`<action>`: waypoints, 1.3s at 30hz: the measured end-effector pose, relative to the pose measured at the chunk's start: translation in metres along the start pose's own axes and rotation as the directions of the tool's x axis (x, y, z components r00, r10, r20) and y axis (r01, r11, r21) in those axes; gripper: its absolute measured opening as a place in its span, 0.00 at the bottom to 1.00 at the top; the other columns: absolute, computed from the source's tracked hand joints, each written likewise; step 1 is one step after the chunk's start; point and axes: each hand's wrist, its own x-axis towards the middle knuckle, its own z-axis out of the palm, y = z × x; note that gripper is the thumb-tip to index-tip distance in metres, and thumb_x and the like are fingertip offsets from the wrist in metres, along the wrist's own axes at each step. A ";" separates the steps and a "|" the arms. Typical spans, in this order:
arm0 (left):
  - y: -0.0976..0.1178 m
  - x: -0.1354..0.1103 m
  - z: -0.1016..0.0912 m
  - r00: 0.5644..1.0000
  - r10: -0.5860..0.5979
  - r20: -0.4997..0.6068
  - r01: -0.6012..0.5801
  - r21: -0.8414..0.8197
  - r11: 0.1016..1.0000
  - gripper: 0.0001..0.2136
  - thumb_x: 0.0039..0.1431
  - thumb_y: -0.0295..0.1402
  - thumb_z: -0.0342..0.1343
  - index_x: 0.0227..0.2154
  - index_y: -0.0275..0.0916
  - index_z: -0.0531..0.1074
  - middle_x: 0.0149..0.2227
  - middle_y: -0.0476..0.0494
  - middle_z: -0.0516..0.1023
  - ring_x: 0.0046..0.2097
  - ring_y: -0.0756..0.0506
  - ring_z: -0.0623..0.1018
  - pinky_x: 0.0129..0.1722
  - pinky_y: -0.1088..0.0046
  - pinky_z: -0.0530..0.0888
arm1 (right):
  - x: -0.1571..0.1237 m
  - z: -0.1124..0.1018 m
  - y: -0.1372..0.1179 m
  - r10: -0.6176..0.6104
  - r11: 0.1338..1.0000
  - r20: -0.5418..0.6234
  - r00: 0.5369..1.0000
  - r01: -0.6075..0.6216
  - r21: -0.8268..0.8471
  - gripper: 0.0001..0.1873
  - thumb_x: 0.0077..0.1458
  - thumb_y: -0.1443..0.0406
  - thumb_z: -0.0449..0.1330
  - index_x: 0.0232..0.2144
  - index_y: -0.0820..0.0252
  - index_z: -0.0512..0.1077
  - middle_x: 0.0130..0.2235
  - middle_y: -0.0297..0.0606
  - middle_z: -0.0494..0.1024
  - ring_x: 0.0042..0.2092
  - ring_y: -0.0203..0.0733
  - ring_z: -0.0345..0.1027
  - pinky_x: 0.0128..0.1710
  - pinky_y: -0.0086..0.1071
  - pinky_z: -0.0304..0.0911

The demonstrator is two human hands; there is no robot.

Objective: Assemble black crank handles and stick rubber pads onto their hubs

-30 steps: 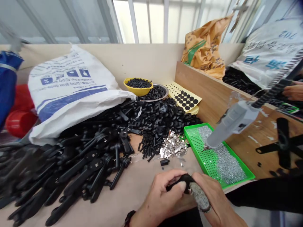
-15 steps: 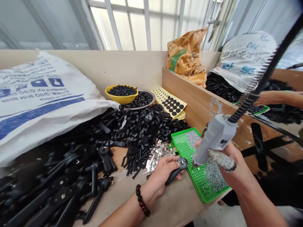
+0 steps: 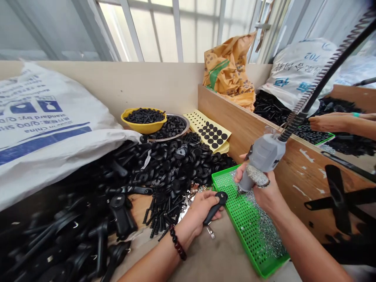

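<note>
My left hand [image 3: 202, 209] is closed round a black plastic handle part [image 3: 216, 207] with a round end, held just left of the green tray. A small metal clip [image 3: 210, 232] shows below that part. In my right hand [image 3: 266, 192] is a grey electric screwdriver [image 3: 266, 152], tilted, its tip pointing down over the green perforated tray [image 3: 235, 215]. Silver screws [image 3: 268, 229] lie heaped along the tray's right side. Beyond my left hand are shiny metal clips [image 3: 188, 201], black threaded rods [image 3: 160, 213] and a pile of round black caps [image 3: 176, 160].
Black handle assemblies [image 3: 73, 231] cover the left side below a white sack [image 3: 55, 113]. A yellow bowl [image 3: 143, 127] and sticker sheets [image 3: 216, 145] stand at the back. A wooden divider [image 3: 235, 121] runs along the right; another person's hand [image 3: 329, 123] is beyond it.
The screwdriver tip has moved slightly up and away over the tray. The green tray has swung a little and its screws have spread. The view has shifted slightly right.
</note>
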 end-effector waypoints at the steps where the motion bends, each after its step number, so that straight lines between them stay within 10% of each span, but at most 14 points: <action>1: 0.002 0.001 -0.001 1.000 -0.001 0.006 0.001 0.010 1.000 0.13 0.45 0.35 0.57 0.32 0.32 0.68 0.24 0.44 0.75 0.19 0.54 0.71 0.17 0.82 0.65 | 0.005 0.002 0.004 -0.048 0.999 -0.026 0.999 0.048 -0.012 0.22 0.45 0.54 0.64 0.40 0.58 0.66 0.21 0.30 0.71 0.22 0.36 0.63 0.21 0.30 0.60; 39: 0.011 0.004 -0.003 0.998 -0.051 0.044 0.046 0.105 0.993 0.10 0.46 0.34 0.54 0.31 0.33 0.70 0.22 0.48 0.72 0.17 0.55 0.69 0.15 0.83 0.60 | 0.032 0.013 0.049 -0.152 0.988 -0.199 0.968 0.150 -0.023 0.15 0.38 0.62 0.68 0.29 0.58 0.68 0.18 0.26 0.68 0.18 0.32 0.62 0.17 0.28 0.60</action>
